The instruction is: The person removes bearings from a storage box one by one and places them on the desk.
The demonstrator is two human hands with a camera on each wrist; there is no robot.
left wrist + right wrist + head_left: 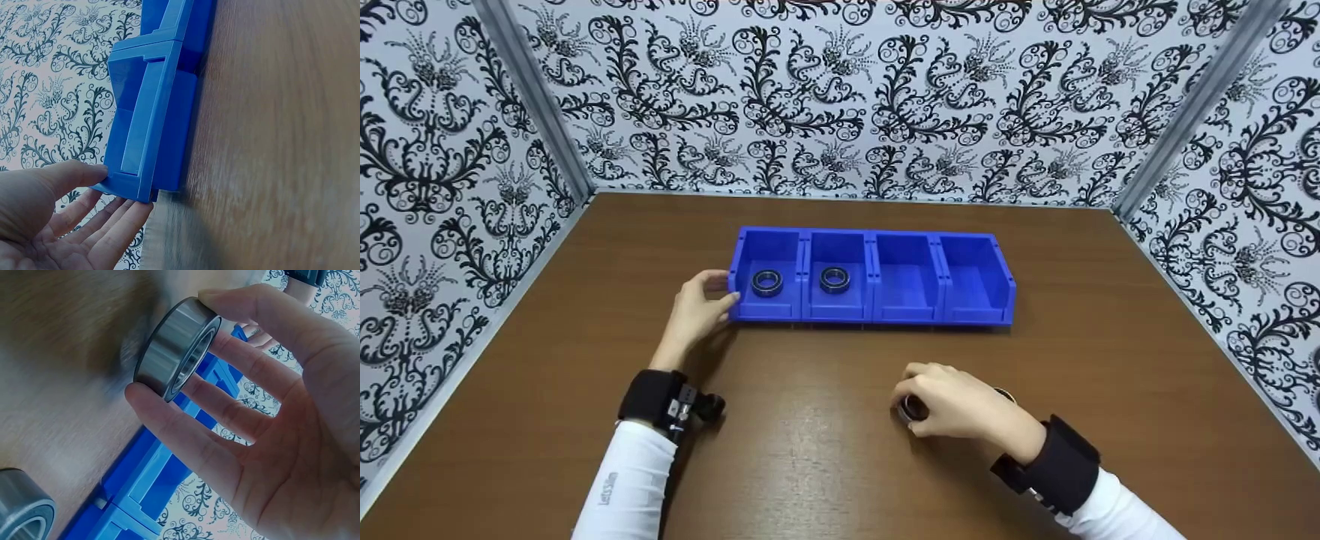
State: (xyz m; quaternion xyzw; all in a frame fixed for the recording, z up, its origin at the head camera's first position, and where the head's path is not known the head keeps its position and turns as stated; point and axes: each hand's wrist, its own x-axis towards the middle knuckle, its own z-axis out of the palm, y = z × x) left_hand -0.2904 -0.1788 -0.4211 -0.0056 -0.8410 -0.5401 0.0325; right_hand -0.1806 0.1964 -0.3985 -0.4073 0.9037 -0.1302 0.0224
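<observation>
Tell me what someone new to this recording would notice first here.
Probably the row of four bright blue bins on the brown table, with a dark ring in each of the two leftmost. Next, the left hand grips that row's left end while the right hand holds a shiny ring nearer the camera. Patterned walls rise behind and at both sides.

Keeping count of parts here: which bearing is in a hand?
The bearing pinched by the right hand. The others are not held: two lie in bins, and another rests on the table.
</observation>
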